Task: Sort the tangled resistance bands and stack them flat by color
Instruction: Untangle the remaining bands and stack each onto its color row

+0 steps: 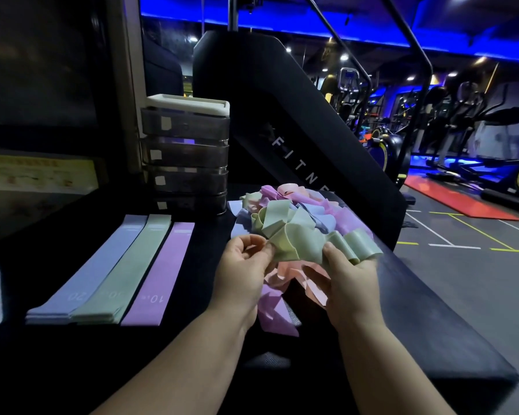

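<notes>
Resistance bands (pixel 300 217) are mostly sitting tangled on the black table (pixel 432 324), with blue, green and purple stacks (pixel 108 271) lying flat alongside. Left hand (pixel 243 265) and right hand (pixel 348 283) are both pinching a green band (pixel 300 241), so plenty is remaining.

Dim gym (pixel 450 121), blue ceiling lights (pixel 282 26), grey floor (pixel 468 283).

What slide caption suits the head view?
Left hand and right hand hold a green band at the tangled pile, beside the flat blue stack, green stack and purple band.
</notes>
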Demonstrator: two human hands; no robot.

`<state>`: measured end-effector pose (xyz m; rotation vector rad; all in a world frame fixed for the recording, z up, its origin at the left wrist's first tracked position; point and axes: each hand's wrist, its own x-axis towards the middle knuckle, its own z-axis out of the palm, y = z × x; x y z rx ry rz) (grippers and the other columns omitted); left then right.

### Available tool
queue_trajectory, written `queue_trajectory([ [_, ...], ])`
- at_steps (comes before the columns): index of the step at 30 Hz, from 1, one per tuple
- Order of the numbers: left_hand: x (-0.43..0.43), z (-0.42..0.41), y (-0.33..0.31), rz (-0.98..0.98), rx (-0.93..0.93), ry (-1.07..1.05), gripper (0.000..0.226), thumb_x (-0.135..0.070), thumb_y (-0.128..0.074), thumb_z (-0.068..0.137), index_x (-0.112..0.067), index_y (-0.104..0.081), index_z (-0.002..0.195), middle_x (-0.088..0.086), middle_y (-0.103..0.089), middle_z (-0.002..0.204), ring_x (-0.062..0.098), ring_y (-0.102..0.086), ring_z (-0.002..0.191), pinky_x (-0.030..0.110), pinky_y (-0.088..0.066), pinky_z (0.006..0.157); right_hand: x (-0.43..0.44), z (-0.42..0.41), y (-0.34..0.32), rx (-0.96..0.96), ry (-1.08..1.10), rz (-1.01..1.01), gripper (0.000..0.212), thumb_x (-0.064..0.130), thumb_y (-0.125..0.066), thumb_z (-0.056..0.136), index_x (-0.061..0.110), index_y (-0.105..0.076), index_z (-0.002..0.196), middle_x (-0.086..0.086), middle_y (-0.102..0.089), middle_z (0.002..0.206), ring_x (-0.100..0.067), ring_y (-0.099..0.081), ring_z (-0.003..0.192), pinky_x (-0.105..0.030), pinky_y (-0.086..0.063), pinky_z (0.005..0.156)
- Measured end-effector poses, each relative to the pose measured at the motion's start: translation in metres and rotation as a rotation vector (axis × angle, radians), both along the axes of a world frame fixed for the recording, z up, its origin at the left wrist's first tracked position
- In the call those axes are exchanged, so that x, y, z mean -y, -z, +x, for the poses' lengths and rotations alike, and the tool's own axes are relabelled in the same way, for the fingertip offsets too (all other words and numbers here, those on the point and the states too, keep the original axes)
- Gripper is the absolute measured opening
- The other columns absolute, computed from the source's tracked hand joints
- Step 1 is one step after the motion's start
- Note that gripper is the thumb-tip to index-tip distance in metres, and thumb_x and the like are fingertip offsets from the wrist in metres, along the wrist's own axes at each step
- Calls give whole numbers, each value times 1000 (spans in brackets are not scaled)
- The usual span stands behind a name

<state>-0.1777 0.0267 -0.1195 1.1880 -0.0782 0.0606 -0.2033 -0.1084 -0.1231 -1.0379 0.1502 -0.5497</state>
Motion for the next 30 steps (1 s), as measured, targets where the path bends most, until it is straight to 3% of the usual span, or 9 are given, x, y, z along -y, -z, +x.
queue_trajectory([
  [5,3,-5,-4,45,103,29,17,-3,-53,96,-18,-57,88,-7,-63,78,6,-61,67,21,-50,53,0,1,3,-31,4,-3,39,1,-59,91,-3,-47,128,-30,-62,115,-34,-72,78,-35,-57,58],
  [8,3,-9,-6,41,125,82,19,-1,-49,98,-16,-57,92,2,-61,88,6,-64,66,21,-51,53,1,3,5,-46,-11,-25,38,1,-58,92,-1,-47,128,-27,-63,114,-33,-72,84,-35,-57,59],
  [11,2,-9,-8,101,111,145,18,-3,-46,99,-15,-60,96,9,-63,96,18,-67,75,31,-57,60,1,2,3,-36,-37,-29,38,-3,-56,90,-3,-47,127,-28,-64,112,-31,-72,84,-33,-57,58],
  [14,0,-6,-4,234,152,196,12,-28,-52,97,-22,-62,99,6,-67,104,23,-66,90,34,-56,73,1,2,4,-26,-46,-40,39,-4,-55,91,-3,-46,129,-27,-65,114,-31,-72,86,-32,-57,60],
  [17,-3,-7,-1,433,234,208,42,-52,-73,68,-35,-58,104,-4,-62,113,17,-65,100,34,-56,84,4,3,5,-21,-45,-34,39,-2,-55,92,-1,-45,129,-26,-65,115,-32,-72,88,-32,-57,59],
  [20,-1,-6,2,626,246,55,55,-31,-82,67,-32,-49,111,-4,-52,117,12,-60,99,26,-54,81,4,3,5,-11,-60,-33,39,-3,-56,91,-2,-46,128,-27,-64,114,-32,-72,87,-31,-56,59],
  [23,-2,-7,0,612,188,-71,48,-11,-73,74,-23,-42,109,2,-48,117,8,-54,91,15,-44,66,4,3,4,-4,-27,-38,49,4,-64,83,-3,-47,128,-25,-66,110,-25,-72,78,-29,-55,57],
  [28,-7,-2,0,609,188,-196,27,-13,-76,75,-19,-56,92,2,-53,109,1,-57,80,9,-46,58,17,6,4,-8,17,9,41,-1,-57,92,-1,-45,131,-24,-66,111,-25,-73,77,-30,-56,57],
  [30,-7,3,3,542,141,-155,16,-15,-77,76,-21,-66,85,4,-63,102,9,-64,76,17,-51,63,20,5,5,-8,19,5,41,-1,-57,92,2,-46,132,-23,-65,115,-26,-73,84,-30,-56,59],
])
